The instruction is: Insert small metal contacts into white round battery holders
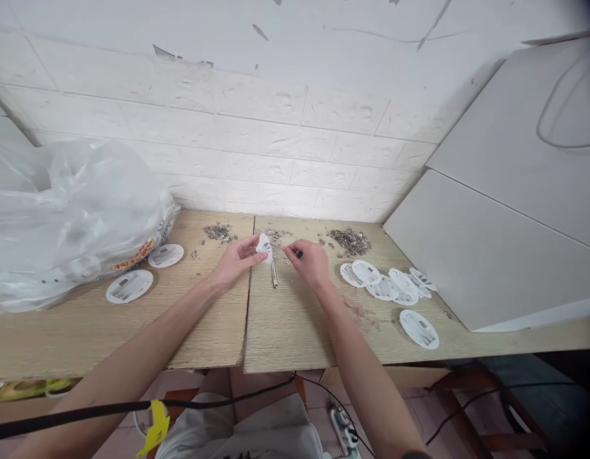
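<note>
Both hands meet mid-worktop (295, 331): my left hand (235, 260) pinching a small white plastic disc (263, 245), my right hand (308, 261) pinching a thin metal tool (286, 246), which I'd keep steady against the disc.

table (285, 319): matt grainy wood | discs (383, 284): smooth white plastic | bag (75, 210): glossy clear plastic

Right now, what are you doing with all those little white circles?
A person sits at a wooden table. The left hand holds one white disc upright, and the right hand pinches a small dark piece against it. More white discs lie overlapping to the right, a pile of tiny metal bits sits behind them, and a big plastic bag rests on the left.
</note>
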`<state>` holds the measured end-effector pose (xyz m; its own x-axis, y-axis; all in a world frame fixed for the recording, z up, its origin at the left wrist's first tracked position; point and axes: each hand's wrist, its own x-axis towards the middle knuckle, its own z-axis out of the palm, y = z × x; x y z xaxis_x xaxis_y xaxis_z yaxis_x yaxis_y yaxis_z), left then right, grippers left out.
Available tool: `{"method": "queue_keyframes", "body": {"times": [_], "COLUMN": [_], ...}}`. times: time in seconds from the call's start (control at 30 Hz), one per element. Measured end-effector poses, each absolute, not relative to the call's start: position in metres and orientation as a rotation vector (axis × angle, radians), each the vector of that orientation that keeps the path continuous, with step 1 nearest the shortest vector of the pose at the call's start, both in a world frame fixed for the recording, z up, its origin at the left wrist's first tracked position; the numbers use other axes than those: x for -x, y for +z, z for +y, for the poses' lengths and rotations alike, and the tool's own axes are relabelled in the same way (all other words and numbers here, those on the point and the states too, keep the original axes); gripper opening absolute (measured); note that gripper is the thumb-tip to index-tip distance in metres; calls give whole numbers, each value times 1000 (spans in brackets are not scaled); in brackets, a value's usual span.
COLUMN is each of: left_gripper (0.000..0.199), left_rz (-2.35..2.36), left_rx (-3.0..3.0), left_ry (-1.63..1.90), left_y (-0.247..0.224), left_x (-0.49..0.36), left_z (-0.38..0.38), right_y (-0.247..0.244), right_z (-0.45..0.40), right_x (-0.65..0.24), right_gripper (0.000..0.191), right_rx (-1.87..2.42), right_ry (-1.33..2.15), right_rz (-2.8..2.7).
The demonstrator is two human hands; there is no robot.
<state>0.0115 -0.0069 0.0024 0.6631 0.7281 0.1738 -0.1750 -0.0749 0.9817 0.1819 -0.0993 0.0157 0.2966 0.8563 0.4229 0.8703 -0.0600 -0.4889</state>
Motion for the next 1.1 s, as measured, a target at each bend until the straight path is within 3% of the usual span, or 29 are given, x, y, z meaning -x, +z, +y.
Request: {"method": "queue_keyframes", "body": {"times": [0.7, 0.9, 1.1], "left_gripper": [73, 58, 55], "left_rz": [568, 551, 518], "left_rx": [-1443, -1390, -1273], "left_ry": [779, 808, 813], "left_y": [-1, 0, 0], "left_x": [-10, -9, -9], "left_z": [-4, -1, 1], "right_y": [11, 15, 15], "right_z": [-99, -99, -99], "right_x": [-173, -180, -196], "right_gripper": [25, 23, 22], "right_rx": [1926, 1897, 2036], "right_ry": [-206, -38, 75], "right_rz": [-1601, -1556, -1414]}}
